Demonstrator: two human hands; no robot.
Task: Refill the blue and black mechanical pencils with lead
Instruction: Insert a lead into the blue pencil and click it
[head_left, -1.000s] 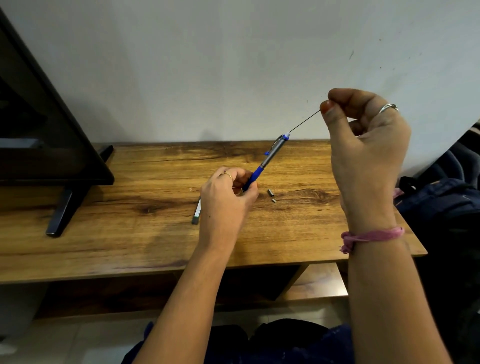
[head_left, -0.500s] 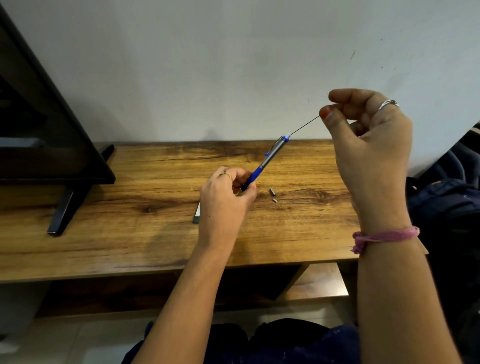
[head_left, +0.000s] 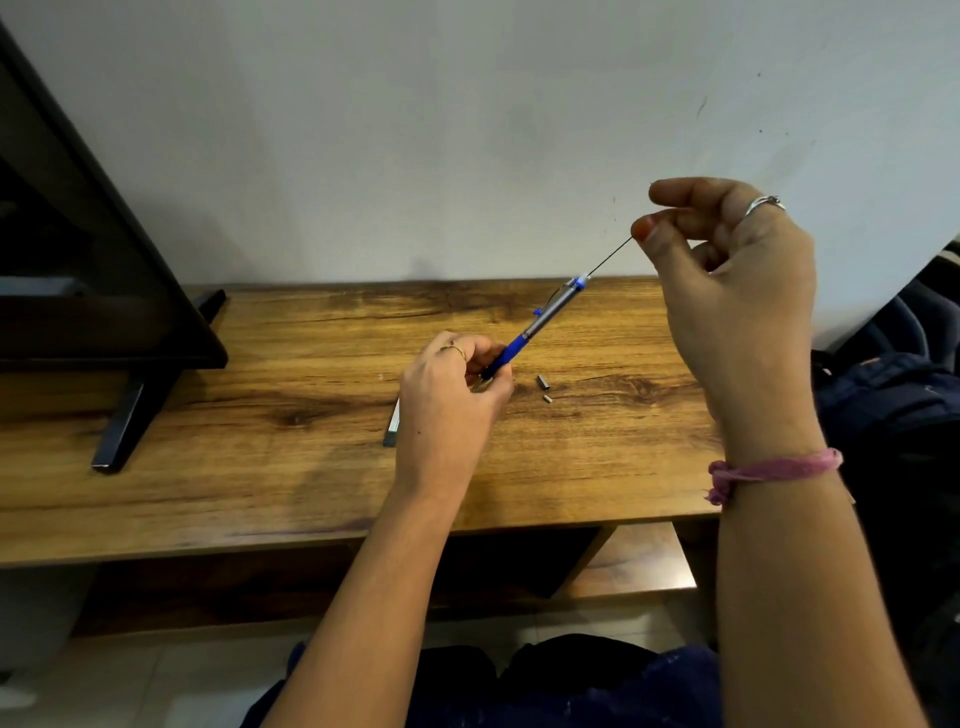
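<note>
Above the table (head_left: 260, 467), near the wall: blue pencil (head_left: 545, 322) tilted, open top end up and to the right, lead (head_left: 610, 257) entering it. Likely trouble: snapped lead, from any sideways bend or hard push; or a slip past the opening. Left hand (head_left: 447, 400) curled round the blue grip. Right hand (head_left: 737, 291) pinching the lead's far end between thumb and forefinger, other fingers loosely bent. Cap pieces (head_left: 543, 387) lying on the wood, beside a dark pencil (head_left: 392, 428), probably the black one.

the left hand (head_left: 451, 400) hides the blue pencil's (head_left: 540, 325) tip and most of another pencil (head_left: 392, 426).
</note>
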